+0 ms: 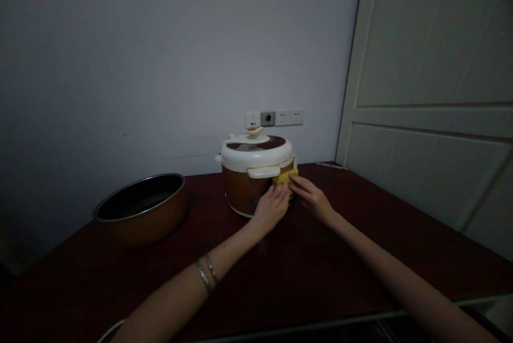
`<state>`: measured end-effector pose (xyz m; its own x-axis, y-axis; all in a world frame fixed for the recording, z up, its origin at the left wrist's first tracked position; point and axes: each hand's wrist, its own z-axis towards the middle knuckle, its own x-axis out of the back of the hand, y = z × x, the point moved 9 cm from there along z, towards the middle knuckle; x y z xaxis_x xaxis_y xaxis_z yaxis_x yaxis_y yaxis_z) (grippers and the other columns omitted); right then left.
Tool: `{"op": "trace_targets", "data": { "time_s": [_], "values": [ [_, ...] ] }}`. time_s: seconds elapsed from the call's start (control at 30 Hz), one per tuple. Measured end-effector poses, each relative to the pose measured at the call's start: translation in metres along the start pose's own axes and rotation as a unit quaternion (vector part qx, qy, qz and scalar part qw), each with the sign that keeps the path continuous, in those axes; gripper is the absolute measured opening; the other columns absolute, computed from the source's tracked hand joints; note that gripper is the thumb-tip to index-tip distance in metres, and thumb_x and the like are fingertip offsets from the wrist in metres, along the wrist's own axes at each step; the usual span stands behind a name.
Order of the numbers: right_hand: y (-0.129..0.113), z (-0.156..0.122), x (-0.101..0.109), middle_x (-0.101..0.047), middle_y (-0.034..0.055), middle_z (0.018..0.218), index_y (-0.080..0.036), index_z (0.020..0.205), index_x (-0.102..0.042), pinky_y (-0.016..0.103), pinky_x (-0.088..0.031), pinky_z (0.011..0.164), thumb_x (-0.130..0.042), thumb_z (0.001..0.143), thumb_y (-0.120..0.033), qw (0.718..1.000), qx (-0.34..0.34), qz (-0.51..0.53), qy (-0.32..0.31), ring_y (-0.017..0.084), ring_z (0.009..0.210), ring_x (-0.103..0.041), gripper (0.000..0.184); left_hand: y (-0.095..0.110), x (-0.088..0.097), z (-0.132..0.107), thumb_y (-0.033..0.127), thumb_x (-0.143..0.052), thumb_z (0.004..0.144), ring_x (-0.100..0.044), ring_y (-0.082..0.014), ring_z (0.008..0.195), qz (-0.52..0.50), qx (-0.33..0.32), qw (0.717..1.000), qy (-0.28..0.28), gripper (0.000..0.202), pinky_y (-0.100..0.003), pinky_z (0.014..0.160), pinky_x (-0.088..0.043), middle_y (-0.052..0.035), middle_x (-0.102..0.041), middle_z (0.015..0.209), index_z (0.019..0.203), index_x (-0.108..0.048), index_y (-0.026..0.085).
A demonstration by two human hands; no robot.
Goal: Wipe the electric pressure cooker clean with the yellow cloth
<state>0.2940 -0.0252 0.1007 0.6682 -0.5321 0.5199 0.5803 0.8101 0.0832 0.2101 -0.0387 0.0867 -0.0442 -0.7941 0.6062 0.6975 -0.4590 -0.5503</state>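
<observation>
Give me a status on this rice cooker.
Done: the brown pot sits out on the table. In hand: left hand and right hand press a yellow cloth to the brown side of the rice cooker. Remaining: the white lid, not yet touched.

Rice cooker (244, 191) on tbl (288, 289) — pot (146, 228) to L

Figure: the person's forearms and hands, seen from the head camera. Left forearm (180, 295) and right forearm (412, 284): bare, slender, tapering toward the wrists. Left hand (271, 208) and right hand (311, 197): long, narrow fingers; nails too dim to resolve. Just above the left wrist: two thin silver-toned bangles (206, 273), side by side. Near left frame edge: a pale curved line (111, 329), nature unclear.
</observation>
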Motion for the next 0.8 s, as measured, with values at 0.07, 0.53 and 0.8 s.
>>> {"op": "trace_targets", "data": {
  "time_s": [0.07,0.53,0.8],
  "values": [
    [0.015,0.009,0.01,-0.049,0.0082,0.136,-0.026,0.122,-0.058,0.047,-0.045,0.098,-0.042,0.086,-0.009,0.996,-0.052,0.011,0.067,0.023,0.123,-0.047,0.042,-0.002,0.008,0.021,0.01,-0.03,0.09,-0.042,-0.0224,0.124,-0.005,0.014,1.0,0.002,0.042,-0.035,0.103,-0.034,-0.0149,-0.047,0.135,0.129,-0.045,0.004],
    [0.06,-0.067,-0.047,-0.07,0.007,0.077,-0.017,0.084,-0.063,0.034,-0.057,0.061,-0.061,0.076,-0.035,0.881,-0.39,0.191,0.187,0.021,0.069,-0.067,0.02,0.044,-0.019,-0.014,0.019,-0.05,0.08,-0.043,-0.0284,0.123,-0.069,0.045,0.995,-0.06,0.05,-0.04,0.107,-0.032,-0.0212,-0.049,0.13,0.124,-0.048,-0.004],
    [0.078,-0.081,-0.07,-0.066,0.0048,0.074,-0.018,0.09,-0.057,0.028,-0.053,0.051,-0.061,0.072,-0.042,0.855,-0.439,0.195,0.196,0.017,0.062,-0.063,0.031,-0.01,0.013,-0.023,0.003,-0.043,0.071,-0.062,-0.0148,0.07,-0.285,0.14,0.948,0.021,0.028,-0.026,0.066,-0.049,-0.0037,-0.067,0.075,0.078,-0.066,0.017]
  ]
}}
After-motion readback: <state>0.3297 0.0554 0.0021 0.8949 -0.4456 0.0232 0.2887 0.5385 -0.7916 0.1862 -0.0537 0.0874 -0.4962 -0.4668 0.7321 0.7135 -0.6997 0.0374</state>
